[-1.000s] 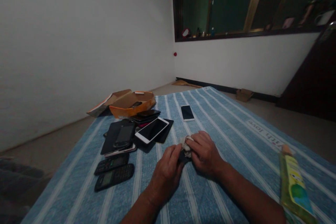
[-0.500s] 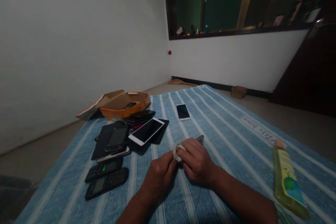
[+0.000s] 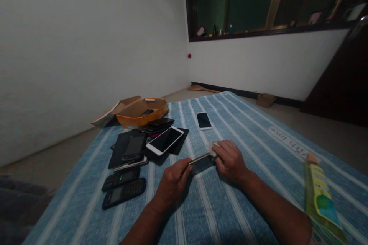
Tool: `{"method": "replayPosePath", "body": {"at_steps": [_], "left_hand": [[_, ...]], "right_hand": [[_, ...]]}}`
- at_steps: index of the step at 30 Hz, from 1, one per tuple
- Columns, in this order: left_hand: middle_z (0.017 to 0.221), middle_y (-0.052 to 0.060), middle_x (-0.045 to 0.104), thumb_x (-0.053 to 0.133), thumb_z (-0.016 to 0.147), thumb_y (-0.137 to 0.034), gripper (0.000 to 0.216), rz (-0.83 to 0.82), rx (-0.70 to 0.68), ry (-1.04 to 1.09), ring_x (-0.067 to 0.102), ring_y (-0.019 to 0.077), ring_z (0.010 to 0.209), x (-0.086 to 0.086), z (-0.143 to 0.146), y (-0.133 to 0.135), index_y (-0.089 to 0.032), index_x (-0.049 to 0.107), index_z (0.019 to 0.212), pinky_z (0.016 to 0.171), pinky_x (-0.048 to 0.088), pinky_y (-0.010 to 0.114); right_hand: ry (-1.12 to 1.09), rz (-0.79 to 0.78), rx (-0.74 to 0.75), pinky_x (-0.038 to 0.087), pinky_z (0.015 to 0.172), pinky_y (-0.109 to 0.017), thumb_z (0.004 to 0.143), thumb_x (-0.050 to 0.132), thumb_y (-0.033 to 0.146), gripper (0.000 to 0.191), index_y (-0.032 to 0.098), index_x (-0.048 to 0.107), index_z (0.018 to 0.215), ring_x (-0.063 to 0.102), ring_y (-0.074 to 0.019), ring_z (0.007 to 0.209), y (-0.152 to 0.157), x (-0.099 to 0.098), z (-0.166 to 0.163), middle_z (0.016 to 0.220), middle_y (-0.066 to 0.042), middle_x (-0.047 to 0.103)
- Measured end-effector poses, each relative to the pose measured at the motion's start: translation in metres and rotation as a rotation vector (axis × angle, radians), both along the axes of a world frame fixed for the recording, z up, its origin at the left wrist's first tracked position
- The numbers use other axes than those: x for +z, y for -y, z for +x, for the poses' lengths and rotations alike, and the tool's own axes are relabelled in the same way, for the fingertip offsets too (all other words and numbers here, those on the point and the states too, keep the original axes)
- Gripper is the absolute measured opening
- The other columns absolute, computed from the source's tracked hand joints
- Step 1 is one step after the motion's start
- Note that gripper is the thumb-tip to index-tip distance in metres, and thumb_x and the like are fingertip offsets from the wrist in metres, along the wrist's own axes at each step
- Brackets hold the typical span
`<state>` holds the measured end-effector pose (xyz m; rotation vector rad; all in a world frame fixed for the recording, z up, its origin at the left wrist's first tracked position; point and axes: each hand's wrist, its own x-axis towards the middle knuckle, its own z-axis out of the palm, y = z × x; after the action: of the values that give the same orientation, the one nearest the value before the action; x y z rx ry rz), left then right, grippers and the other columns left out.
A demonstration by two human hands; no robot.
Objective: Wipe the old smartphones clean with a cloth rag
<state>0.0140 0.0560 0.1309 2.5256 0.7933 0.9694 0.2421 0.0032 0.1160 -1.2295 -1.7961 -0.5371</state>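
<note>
My left hand pinches the near end of a dark smartphone, held tilted just above the blue striped cloth. My right hand is closed on a small white rag pressed against the phone's far end. The phone's thin edge shows as a pale line between the two hands.
A pile of phones and tablets lies to the left, with two keypad phones nearer me. A white phone lies alone farther back. An orange cardboard box sits at the cloth's far left corner. A green bottle lies at right.
The hands have drawn apart, and the phone once hidden beneath them now shows between them. My right hand with the rag has slid to the phone's far end.
</note>
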Motion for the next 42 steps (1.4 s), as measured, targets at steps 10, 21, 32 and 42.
{"method": "replayPosePath", "body": {"at_steps": [10, 21, 32, 42], "left_hand": [[0.088, 0.007, 0.076, 0.045, 0.095, -0.026, 0.026, -0.113, -0.102, 0.060, 0.072, 0.0181, 0.078, 0.005, 0.002, 0.005, -0.017, 0.068, 0.103, 0.073, 0.056, 0.027], [0.077, 0.004, 0.073, 0.044, 0.098, -0.033, 0.030, -0.185, -0.145, 0.025, 0.067, 0.0153, 0.066, 0.010, 0.000, 0.000, -0.019, 0.069, 0.090, 0.063, 0.052, 0.023], [0.071, 0.003, 0.070, 0.042, 0.099, -0.033, 0.033, -0.217, -0.138, 0.008, 0.064, 0.0140, 0.061, 0.015, 0.000, 0.002, -0.018, 0.069, 0.087, 0.059, 0.050, 0.023], [0.069, 0.002, 0.068, 0.041, 0.098, -0.033, 0.033, -0.192, -0.084, 0.007, 0.064, 0.0143, 0.061, 0.013, 0.002, 0.005, -0.018, 0.068, 0.085, 0.059, 0.051, 0.022]], "right_hand": [[0.093, -0.087, 0.136, 0.045, 0.075, -0.042, 0.088, 0.038, 0.013, 0.029, 0.011, 0.062, 0.104, 0.051, -0.0276, 0.086, 0.013, 0.010, -0.056, 0.088, -0.014, 0.059], [0.014, -0.134, 0.121, 0.038, 0.097, -0.046, 0.084, 0.045, 0.008, 0.031, 0.017, 0.061, 0.109, 0.057, -0.0217, 0.087, 0.009, 0.005, -0.016, 0.092, -0.007, 0.064], [-0.241, -0.115, 0.113, 0.052, 0.067, -0.028, 0.072, 0.048, 0.003, 0.038, 0.019, 0.069, 0.100, 0.061, -0.0181, 0.074, 0.001, -0.008, 0.010, 0.081, -0.005, 0.064], [-0.310, -0.096, 0.161, 0.052, 0.067, -0.027, 0.071, 0.046, -0.001, 0.043, 0.019, 0.068, 0.102, 0.063, -0.0171, 0.076, 0.002, -0.008, 0.004, 0.083, -0.004, 0.064]]}}
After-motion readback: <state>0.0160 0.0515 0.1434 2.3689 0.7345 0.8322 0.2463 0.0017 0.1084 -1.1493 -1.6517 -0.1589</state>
